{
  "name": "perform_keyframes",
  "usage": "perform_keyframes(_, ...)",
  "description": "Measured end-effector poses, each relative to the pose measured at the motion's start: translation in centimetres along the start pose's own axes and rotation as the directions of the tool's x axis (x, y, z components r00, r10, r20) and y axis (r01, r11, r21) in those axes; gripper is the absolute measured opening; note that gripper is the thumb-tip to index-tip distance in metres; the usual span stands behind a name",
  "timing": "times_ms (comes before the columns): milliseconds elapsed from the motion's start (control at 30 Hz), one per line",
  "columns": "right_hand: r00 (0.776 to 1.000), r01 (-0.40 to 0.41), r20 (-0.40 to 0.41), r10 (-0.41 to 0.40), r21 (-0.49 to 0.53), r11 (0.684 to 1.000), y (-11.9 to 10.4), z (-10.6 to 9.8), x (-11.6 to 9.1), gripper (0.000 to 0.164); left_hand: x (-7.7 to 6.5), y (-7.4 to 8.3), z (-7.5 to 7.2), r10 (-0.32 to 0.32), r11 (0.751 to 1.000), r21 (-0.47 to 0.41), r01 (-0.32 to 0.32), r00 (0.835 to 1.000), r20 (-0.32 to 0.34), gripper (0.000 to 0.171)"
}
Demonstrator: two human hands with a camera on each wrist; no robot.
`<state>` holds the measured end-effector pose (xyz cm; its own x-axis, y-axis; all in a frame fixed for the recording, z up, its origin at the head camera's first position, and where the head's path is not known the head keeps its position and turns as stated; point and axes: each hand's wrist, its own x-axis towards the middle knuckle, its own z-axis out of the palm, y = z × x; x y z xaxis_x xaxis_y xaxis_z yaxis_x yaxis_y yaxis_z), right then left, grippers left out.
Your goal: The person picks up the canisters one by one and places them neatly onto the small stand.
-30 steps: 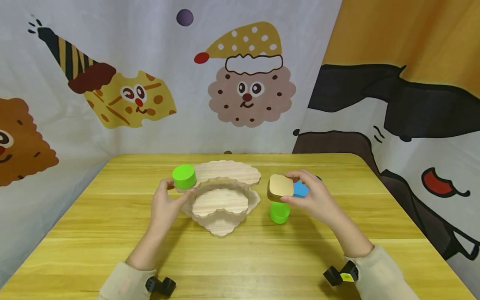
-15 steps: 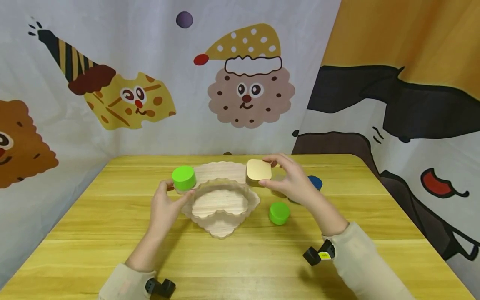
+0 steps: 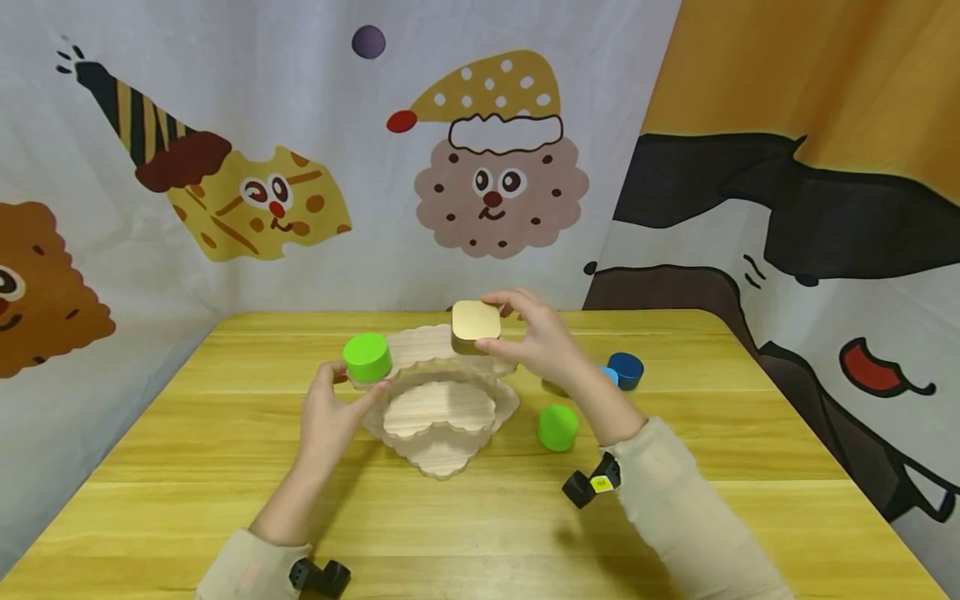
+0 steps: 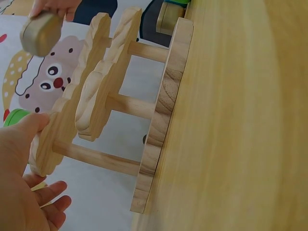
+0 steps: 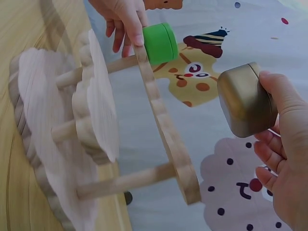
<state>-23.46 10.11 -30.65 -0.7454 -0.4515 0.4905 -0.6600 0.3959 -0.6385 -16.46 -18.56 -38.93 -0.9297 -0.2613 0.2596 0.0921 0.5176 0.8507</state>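
Gold tin (image 3: 475,327) shifted left, right hand (image 3: 542,340) pinching it; left hand (image 3: 333,410) pinches stand (image 3: 438,407); wrist views alone show posts (image 4: 130,106)

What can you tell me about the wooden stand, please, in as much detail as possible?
The wooden stand looks like pale, plain wood with visible grain: a base and two raised shelves with scalloped edges, on round pegs. It stands upright on the table. The left hand pinches the left end of the top shelf, where a green cylinder rests.
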Motion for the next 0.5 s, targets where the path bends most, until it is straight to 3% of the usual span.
perform_keyframes(300, 0.999, -0.040, 0.033, 0.038, 0.062, 0.997, -0.6, 1.8, 1.7, 0.055, 0.0, -0.1, 0.0, 0.010, 1.000, -0.005, -0.010, 1.000, -0.005, 0.067)
perform_keyframes(500, 0.999, -0.007, 0.051, 0.004, 0.060, 0.998, -0.4, 2.8, 2.8, 0.053, 0.1, -0.2, 0.0, 0.011, 1.000, 0.002, -0.011, 1.000, -0.009, 0.067)
